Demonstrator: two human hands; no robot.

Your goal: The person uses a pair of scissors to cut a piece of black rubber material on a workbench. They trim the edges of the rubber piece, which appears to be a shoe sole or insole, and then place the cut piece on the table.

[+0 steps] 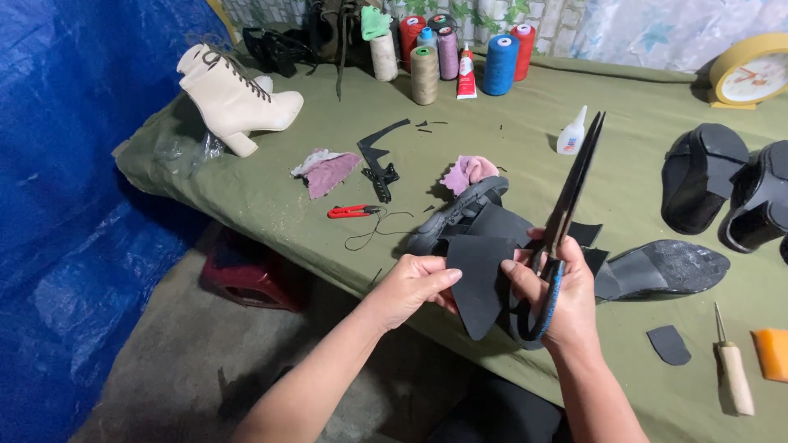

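My left hand (408, 286) pinches the left edge of a flat black rubber piece (478, 277) held over the table's front edge. My right hand (561, 294) grips large black scissors (574, 182) by their blue-lined handles, blades pointing up and away, nearly closed, and its fingertips also touch the right side of the rubber piece. Just behind the piece lies a dark shoe (458, 213) on the green cloth-covered table (271, 189).
A black sole (669, 267), two black sandals (722, 184), an awl (733, 373), a glue bottle (572, 133), red thread snips (351, 212), fabric scraps, several thread spools (499, 64), cream boots (234, 97) and a yellow clock (751, 70) lie around. Blue tarp hangs left.
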